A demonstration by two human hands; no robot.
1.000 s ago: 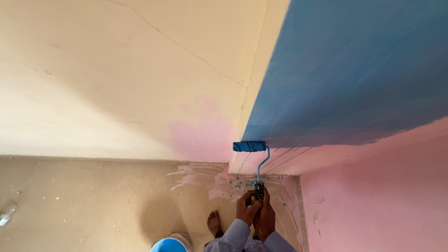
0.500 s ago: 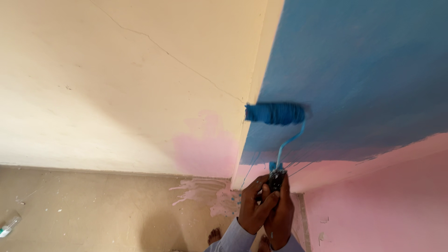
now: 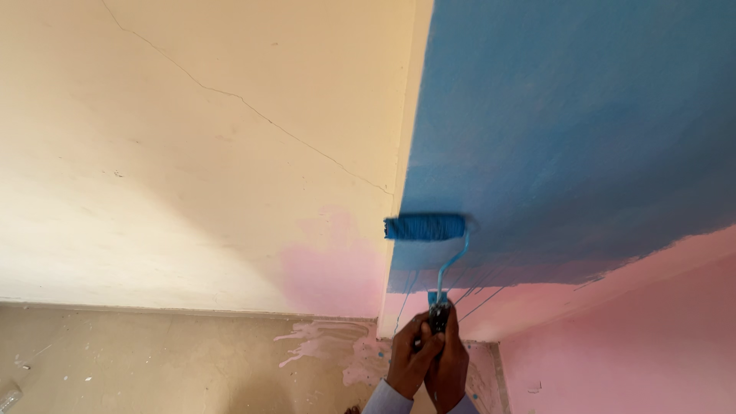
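While both hands point(image 3: 429, 360) stay clamped on its handle, the paint roller point(image 3: 425, 227) has dropped lower on the blue wall point(image 3: 567, 130).

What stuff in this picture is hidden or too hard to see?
- Head view: the roller handle is hidden inside the left hand and right hand.
- Head view: the person's arms and body are cut off by the bottom edge.
- Head view: a small clear thing on the floor is cut by the left corner, too small to tell.
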